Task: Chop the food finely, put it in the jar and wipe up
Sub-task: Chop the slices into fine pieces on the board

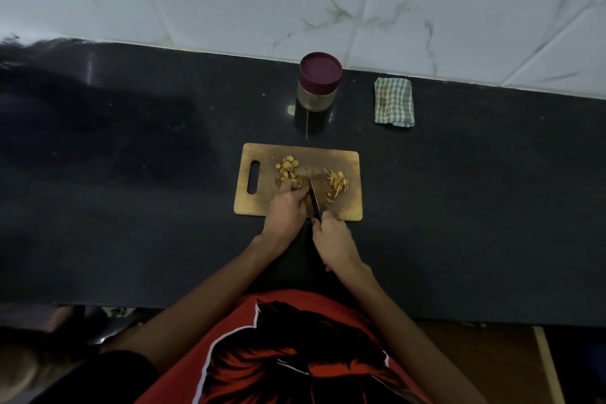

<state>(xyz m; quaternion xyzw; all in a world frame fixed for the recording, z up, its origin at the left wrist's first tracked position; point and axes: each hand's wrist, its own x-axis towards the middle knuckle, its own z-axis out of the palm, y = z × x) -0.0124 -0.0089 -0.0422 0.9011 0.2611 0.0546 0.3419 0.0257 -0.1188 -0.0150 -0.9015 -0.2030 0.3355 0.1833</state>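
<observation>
Your right hand (333,239), nearest the near edge of the counter (131,207), has its fingers wrapped around the handle of the knife (314,195); the blade lies across the middle of the cutting board (351,207), tip pointing toward the back wall. Your left hand (287,207) sits just left of the blade, fingers curled down on the food being cut; how tightly they hold it cannot be told.

Progress, judged from the board: chopping is under way, not finished. Right of the blade lies a small pile of thin strips (337,183), already cut. Left of it, toward the board's far edge, lies a pile of slices (288,167) that look coarser, so they probably remain to be worked. The strips themselves look long for a fine chop and may need a second pass.

Containers: the jar (318,84) stands near the back edge of the counter, beyond the board and apart from it. Its dark red lid is on. The clear body shows no obvious contents, though this is hard to confirm at this angle. Nothing appears to have been transferred yet.

Wiping: the folded checked cloth (393,102) lies to the right of the jar, near the back edge, untouched by either hand. Filling the jar and wiping up remain.
</observation>
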